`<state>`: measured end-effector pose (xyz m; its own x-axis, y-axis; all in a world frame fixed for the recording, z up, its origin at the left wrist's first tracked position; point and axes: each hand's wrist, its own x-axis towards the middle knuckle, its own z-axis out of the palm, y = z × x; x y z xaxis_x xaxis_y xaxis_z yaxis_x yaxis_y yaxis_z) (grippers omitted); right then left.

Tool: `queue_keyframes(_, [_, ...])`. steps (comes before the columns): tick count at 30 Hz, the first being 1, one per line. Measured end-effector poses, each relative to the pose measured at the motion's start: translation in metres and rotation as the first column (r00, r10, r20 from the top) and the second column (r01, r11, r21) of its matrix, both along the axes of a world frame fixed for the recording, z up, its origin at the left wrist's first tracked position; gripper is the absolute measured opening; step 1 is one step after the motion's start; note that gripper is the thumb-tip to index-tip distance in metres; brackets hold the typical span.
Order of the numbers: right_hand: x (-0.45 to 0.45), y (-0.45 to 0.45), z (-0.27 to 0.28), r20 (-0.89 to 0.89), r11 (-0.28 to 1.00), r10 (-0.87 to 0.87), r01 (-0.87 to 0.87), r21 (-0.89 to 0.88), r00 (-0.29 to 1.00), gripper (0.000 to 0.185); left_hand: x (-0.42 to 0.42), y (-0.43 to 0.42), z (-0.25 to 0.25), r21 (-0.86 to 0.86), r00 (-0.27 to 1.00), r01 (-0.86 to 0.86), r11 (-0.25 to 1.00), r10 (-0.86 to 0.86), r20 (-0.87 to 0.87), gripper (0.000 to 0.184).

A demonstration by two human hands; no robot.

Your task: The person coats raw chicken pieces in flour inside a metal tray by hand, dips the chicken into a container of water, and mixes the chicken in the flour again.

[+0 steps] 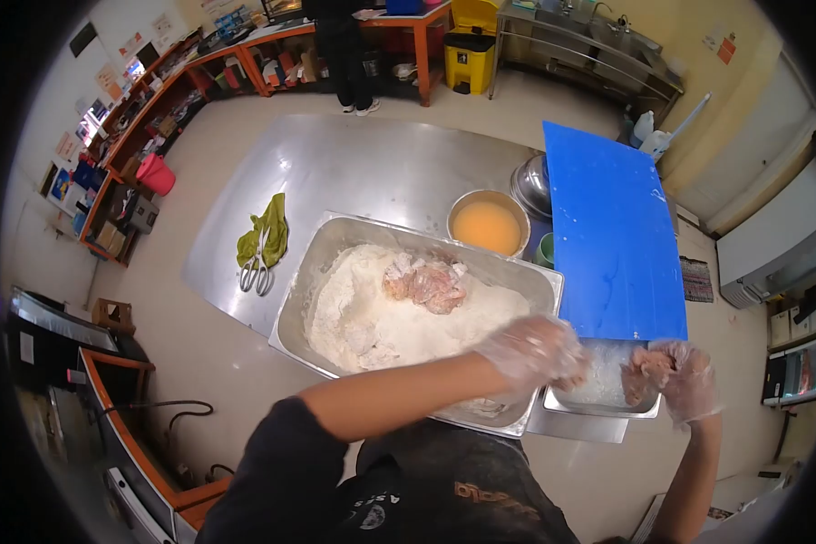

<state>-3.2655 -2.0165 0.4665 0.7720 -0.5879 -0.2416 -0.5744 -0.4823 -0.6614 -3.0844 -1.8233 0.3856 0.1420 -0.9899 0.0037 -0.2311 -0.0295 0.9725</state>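
My left hand (537, 352), in a clear plastic glove, is over the right end of a large metal pan (328, 227) of white flour (480, 317). Its fingers are curled, and what they hold, if anything, cannot be made out. Several pieces of raw meat (431, 286) lie partly coated in the flour. To the right, my right hand (689, 381), also gloved, is closed on a piece of raw meat (648, 370) above a smaller metal pan (598, 409). Pale, wet-looking contents (598, 376) show inside that pan, whose far part is hidden under a blue board.
The blue board (616, 236) lies along the right side. Behind the flour pan stand a bowl of orange liquid (487, 227), a metal bowl (532, 186) and a green cup (546, 249). Scissors (257, 267) and a green cloth (267, 227) lie left on the steel table (363, 163). A person (340, 54) stands beyond.
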Motion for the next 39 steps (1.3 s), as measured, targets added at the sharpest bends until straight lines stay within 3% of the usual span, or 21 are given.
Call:
queue_keyframes(1, [0.018, 0.013, 0.007, 0.041, 0.994, 0.095, -0.093, -0.049, 0.995, 0.022, 0.024, 0.026, 0.029, 0.038, 0.975, -0.036, 0.999, 0.027, 0.221, 0.027])
queue_keyframes(3, [0.056, 0.037, 0.019, 0.098, 0.951, 0.284, -0.268, -0.152, 0.954, 0.025, 0.054, 0.056, 0.018, 0.156, 0.95, -0.253, 0.955, 0.214, 0.229, 0.029])
queue_keyframes(4, [0.074, 0.048, 0.023, 0.12, 0.915, 0.376, -0.348, -0.205, 0.919, 0.026, 0.079, 0.066, -0.014, 0.277, 0.915, -0.259, 0.925, 0.143, 0.378, 0.031])
queue_keyframes(7, [0.133, 0.069, -0.01, -0.146, 0.945, 0.305, -0.318, -0.074, 0.941, 0.032, 0.126, 0.077, -0.036, 0.538, 0.759, -0.385, 0.75, -0.074, 0.647, 0.034])
queue_keyframes(8, [0.152, 0.074, -0.028, -0.247, 0.952, 0.3, -0.307, 0.011, 0.921, 0.041, 0.134, 0.082, -0.054, 0.539, 0.766, -0.375, 0.754, -0.076, 0.639, 0.034])
queue_keyframes(10, [0.18, 0.087, -0.072, -0.244, 0.929, 0.322, -0.354, -0.105, 0.915, 0.047, 0.155, 0.088, -0.101, 0.505, 0.761, -0.486, 0.713, 0.061, 0.646, 0.037])
queue_keyframes(13, [0.218, 0.104, -0.161, -0.207, 0.903, 0.388, -0.415, -0.112, 0.898, 0.052, 0.154, 0.094, -0.091, 0.38, 0.854, -0.442, 0.813, 0.252, 0.455, 0.037])
queue_keyframes(14, [0.224, 0.116, -0.189, -0.054, 0.871, 0.399, -0.396, -0.291, 0.916, 0.049, 0.154, 0.1, -0.09, 0.384, 0.856, -0.441, 0.811, 0.251, 0.452, 0.037])
queue_keyframes(16, [0.224, 0.132, -0.19, 0.099, 0.821, 0.429, -0.342, -0.458, 0.898, 0.046, 0.155, 0.123, -0.089, 0.066, 0.528, -0.601, 0.797, 0.333, 0.781, 0.033])
queue_keyframes(17, [0.219, 0.136, -0.174, -0.006, 0.872, 0.404, -0.387, -0.3, 0.915, 0.042, 0.158, 0.152, -0.108, -0.01, 0.1, -0.407, 0.913, 0.055, 0.993, 0.038])
queue_keyframes(18, [0.216, 0.142, -0.158, -0.113, 0.905, 0.39, -0.403, -0.134, 0.914, 0.039, 0.161, 0.175, -0.125, 0.049, -0.417, -0.186, 0.981, -0.124, 0.901, 0.044])
queue_keyframes(19, [0.209, 0.149, -0.152, -0.297, 0.859, 0.473, -0.51, -0.056, 0.83, 0.038, 0.157, 0.18, -0.114, 0.333, 0.171, -0.327, 0.884, -0.291, 0.941, 0.047])
queue_keyframes(20, [0.199, 0.157, -0.152, -0.46, 0.803, 0.543, -0.594, 0.04, 0.703, 0.038, 0.152, 0.183, -0.102, 0.621, 0.708, -0.272, 0.735, -0.285, 0.647, 0.05])
queue_keyframes(22, [0.177, 0.179, -0.232, -0.298, 0.559, 0.802, -0.826, 0.07, 0.517, 0.034, 0.121, 0.198, -0.134, 0.569, 0.642, -0.295, 0.767, -0.282, 0.713, 0.046])
queue_keyframes(24, [0.179, 0.23, -0.215, -0.308, 0.63, 0.683, -0.747, -0.21, 0.663, 0.04, 0.116, 0.193, -0.167, 0.498, 0.557, -0.322, 0.806, -0.264, 0.787, 0.042])
queue_keyframes(25, [0.186, 0.241, -0.223, -0.302, 0.629, 0.684, -0.746, -0.216, 0.664, 0.04, 0.117, 0.184, -0.182, 0.582, 0.662, -0.327, 0.744, -0.259, 0.703, 0.039])
queue_keyframes(30, [0.203, 0.252, -0.264, -0.281, 0.609, 0.621, -0.676, -0.415, 0.732, 0.039, 0.118, 0.162, -0.126, 0.788, 0.804, -0.346, 0.509, -0.272, 0.529, 0.039])
queue_keyframes(31, [0.207, 0.249, -0.257, -0.28, 0.606, 0.626, -0.68, -0.413, 0.728, 0.039, 0.117, 0.163, -0.131, 0.79, 0.793, -0.329, 0.517, -0.303, 0.529, 0.04])
queue_keyframes(33, [0.218, 0.242, -0.243, -0.272, 0.607, 0.739, -0.784, -0.13, 0.617, 0.032, 0.111, 0.168, -0.15, 0.793, 0.777, -0.314, 0.522, -0.339, 0.531, 0.042])
queue_keyframes(35, [0.217, 0.241, -0.243, -0.263, 0.58, 0.76, -0.803, -0.14, 0.595, 0.03, 0.097, 0.18, -0.178, 0.662, 0.644, -0.425, 0.617, -0.308, 0.7, 0.044])
queue_keyframes(39, [0.216, 0.236, -0.246, -0.225, 0.526, 0.81, -0.841, -0.128, 0.541, 0.032, 0.091, 0.181, -0.086, 0.647, 0.574, -0.428, 0.631, -0.363, 0.734, 0.04])
